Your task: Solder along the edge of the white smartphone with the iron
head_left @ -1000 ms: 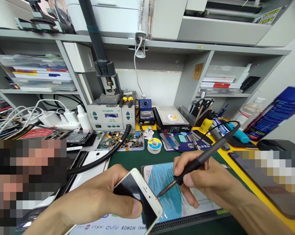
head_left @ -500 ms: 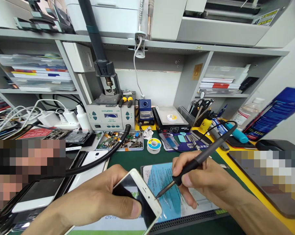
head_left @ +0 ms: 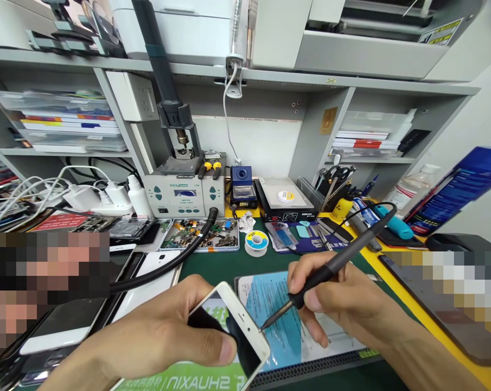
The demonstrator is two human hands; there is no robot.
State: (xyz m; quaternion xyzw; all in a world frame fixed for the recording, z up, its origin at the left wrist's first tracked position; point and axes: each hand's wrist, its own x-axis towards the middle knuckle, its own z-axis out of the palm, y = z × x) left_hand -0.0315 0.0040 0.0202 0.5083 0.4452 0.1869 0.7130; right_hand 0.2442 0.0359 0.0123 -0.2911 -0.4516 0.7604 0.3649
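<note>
A white-framed phone [head_left: 249,347] lies tilted in my left hand [head_left: 176,334], its dark glossy front facing up. My left thumb presses on the glass, and the fingers under the phone are hidden. My right hand [head_left: 330,293] is closed round the dark grip of a soldering iron [head_left: 316,279]. The iron's thin tip points down to the left and meets the phone's upper right edge, near the small round hole; whether it touches cannot be made out. Under the phone and hands lies a blue and white printed sheet [head_left: 278,309].
A solder spool [head_left: 256,243] and a tray of small parts [head_left: 180,233] stand behind my hands. Farther back are a grey station [head_left: 184,195] and a hot plate [head_left: 286,201]. Phones [head_left: 66,315] lie at the left, crossed by a black hose [head_left: 155,277].
The reflection on the phone's glass has changed, and green and white lettering now shows there. My hands, the phone and the iron have hardly moved.
</note>
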